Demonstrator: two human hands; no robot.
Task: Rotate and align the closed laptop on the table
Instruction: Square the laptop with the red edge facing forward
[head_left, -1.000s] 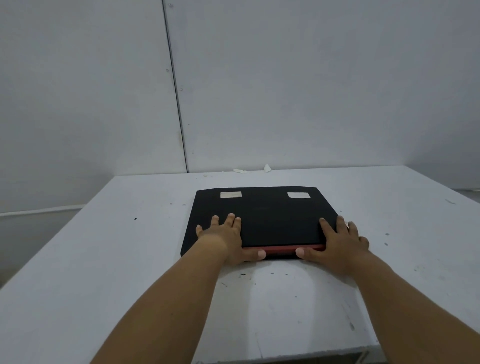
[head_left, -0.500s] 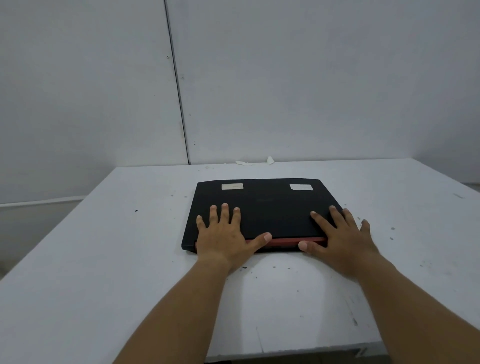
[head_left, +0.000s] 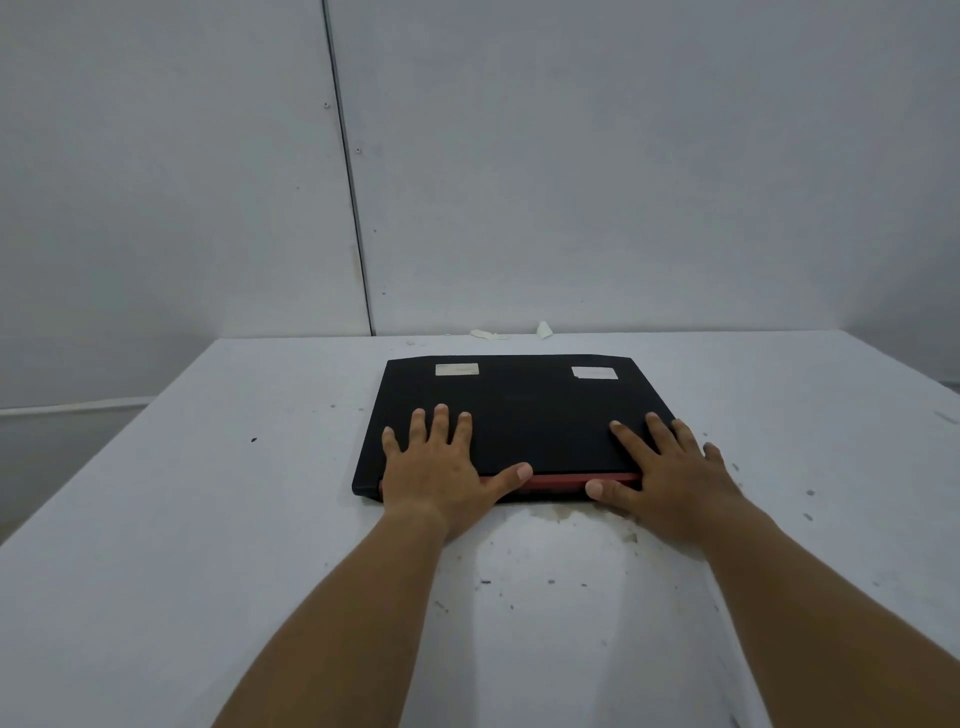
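A closed black laptop with a red strip along its near edge lies flat on the white table, roughly square to the table's edges. Two pale stickers sit near its far edge. My left hand lies flat on the lid's near left part, fingers spread, thumb along the red edge. My right hand lies flat on the near right corner, fingers spread on the lid, thumb against the red edge. Neither hand wraps around the laptop.
The table is scuffed with dark specks and a worn patch just in front of the laptop. Small paper scraps lie at the table's far edge against the grey wall. The left table edge drops off to the floor.
Both hands have slid up from gripping the near edge to lying flat on the lid. The laptop sits slightly farther from me and looks straighter.
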